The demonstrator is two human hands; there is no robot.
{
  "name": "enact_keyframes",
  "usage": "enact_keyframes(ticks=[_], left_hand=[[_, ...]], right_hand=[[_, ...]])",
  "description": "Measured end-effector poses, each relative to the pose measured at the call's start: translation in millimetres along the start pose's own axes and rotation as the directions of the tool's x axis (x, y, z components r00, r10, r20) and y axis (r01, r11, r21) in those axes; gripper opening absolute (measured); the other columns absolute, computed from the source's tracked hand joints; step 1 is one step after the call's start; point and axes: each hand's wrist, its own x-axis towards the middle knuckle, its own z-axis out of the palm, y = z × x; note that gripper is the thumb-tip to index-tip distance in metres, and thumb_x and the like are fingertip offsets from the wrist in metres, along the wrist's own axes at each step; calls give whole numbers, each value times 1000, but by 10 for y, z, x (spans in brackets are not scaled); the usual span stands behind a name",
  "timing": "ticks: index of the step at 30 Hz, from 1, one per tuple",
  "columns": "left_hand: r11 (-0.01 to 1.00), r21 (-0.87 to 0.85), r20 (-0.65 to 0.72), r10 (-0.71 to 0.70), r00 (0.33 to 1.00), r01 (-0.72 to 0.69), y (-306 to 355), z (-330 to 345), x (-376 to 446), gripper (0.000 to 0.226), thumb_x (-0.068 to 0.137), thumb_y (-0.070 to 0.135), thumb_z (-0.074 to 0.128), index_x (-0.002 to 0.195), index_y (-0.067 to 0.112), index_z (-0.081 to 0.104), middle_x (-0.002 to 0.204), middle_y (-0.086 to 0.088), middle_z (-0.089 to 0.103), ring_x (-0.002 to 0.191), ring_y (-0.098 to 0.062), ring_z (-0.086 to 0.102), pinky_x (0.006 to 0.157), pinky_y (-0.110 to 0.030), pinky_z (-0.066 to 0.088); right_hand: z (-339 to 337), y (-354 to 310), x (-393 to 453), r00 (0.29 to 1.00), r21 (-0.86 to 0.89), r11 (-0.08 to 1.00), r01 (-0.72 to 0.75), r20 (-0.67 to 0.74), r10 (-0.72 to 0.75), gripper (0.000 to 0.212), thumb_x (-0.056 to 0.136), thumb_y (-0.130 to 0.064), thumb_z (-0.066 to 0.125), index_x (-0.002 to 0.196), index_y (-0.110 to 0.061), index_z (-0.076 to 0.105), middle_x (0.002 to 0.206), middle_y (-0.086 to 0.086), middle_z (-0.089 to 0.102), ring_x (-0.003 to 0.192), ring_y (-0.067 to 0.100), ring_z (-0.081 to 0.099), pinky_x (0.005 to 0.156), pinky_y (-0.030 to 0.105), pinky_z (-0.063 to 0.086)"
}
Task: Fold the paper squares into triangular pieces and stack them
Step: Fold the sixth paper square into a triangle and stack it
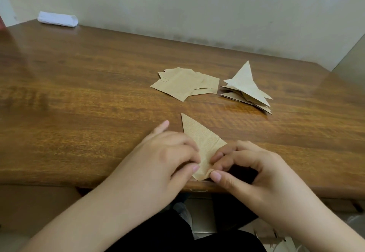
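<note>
I have a brown paper piece (199, 139) lying on the wooden table (79, 86) near its front edge, right in front of me; it is already creased into a long triangle whose sharp tip points away from me, and faint lines of print show on its upper face. My left hand (169, 153) rests on the left side of the paper, thumb and bent fingers pinching its lower left edge, the index finger stretched out flat on the table beside the paper; my right hand (250, 165) is curled at the right side, thumb and forefinger nipping the bottom corner — that corner lifts and curls a little off the wood. The two hands sit close together, with only the narrow lower part of the paper between them.

Farther back on the table, to the right of centre, lies a loose pile of unfolded paper squares (183, 85), overlapping and fanned at odd angles; just beside it on the right stands the stack of folded triangles (246, 89), several layers deep, their points sticking out in different directions, the top one aimed at the wall (197, 5). The pile and the stack are near one another but do not touch.

At the far left corner of the table — against the wall — lies a white wrapped bundle (57, 19); what it holds I cannot tell.
</note>
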Motion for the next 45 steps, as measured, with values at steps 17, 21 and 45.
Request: enact_keyframes(ticks=[17, 21, 45], left_hand=[[970, 226, -107, 120, 987, -93, 11, 263, -403, 40, 86, 46, 48, 122, 27, 49, 126, 3, 61, 125, -12, 48, 109, -34, 31], [913, 396, -197, 190, 962, -99, 97, 348, -443, 40, 86, 45, 49, 117, 21, 55, 121, -6, 65, 122, -21, 54, 98, -48, 38], [873, 473, -364, 73, 929, 116, 240, 659, -563, 44, 86, 33, 54, 128, 22, 49, 137, -7, 52, 130, -22, 43, 106, -49, 29]], right_hand=[[72, -89, 87, 975, -17, 978, -207, -90, 205, 17, 66, -45, 69, 63, -29, 65, 93, -21, 57, 94, 1, 53, 74, 5, 33], [87, -73, 73, 972, -52, 977, -206, -125, 198, 19, 69, -44, 75, 64, -29, 64, 93, -23, 56, 94, 2, 52, 74, 3, 31], [148, -64, 68, 963, -145, 972, -182, -225, 147, 12, 67, -40, 66, 60, -33, 59, 87, -19, 60, 92, 2, 55, 75, 1, 33]])
